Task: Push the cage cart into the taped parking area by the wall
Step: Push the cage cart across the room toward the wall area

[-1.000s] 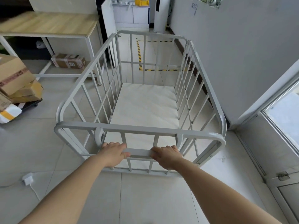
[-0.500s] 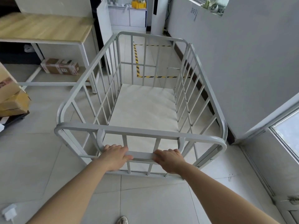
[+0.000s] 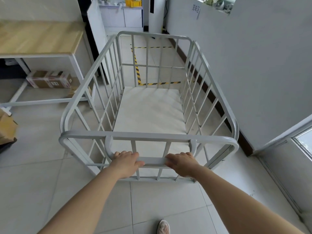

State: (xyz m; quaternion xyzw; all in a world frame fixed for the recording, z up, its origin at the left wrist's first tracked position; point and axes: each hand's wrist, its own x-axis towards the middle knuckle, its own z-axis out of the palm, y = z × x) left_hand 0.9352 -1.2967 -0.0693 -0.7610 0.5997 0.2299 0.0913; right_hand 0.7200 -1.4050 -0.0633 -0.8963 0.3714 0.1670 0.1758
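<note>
Your left hand (image 3: 127, 162) and your right hand (image 3: 181, 163) both lie on the flat handle bar (image 3: 154, 160) at the near end of the cage cart (image 3: 148, 135), the left one near the left bend of the handle and the right one near the right bend, with a bare piece of bar between them. The fingers (image 3: 121, 153) of the left hand curl over the top of the bar and its thumb reaches along the near face, so this hand is closed around the handle; the right hand grips in the same way, its knuckles on top and the fingertips hidden behind the bar. The cart stands on the tiled floor (image 3: 42, 183) straight in front of you, its long side just beside the grey wall (image 3: 253, 73) on the right, not touching it as far as one can see. The white base panel (image 3: 150, 112) inside holds nothing. Beyond the far end of the cart, seen through its bars, lies the parking area marked by yellow-black tape (image 3: 137, 71) against the same wall; the far end of the cart is near the closest tape line, though whether it crosses it you cannot tell. On the left stands a wooden-top table (image 3: 38, 38) with a cardboard box (image 3: 50, 79) under it, and one shoe (image 3: 163, 227) shows at the bottom edge.
</note>
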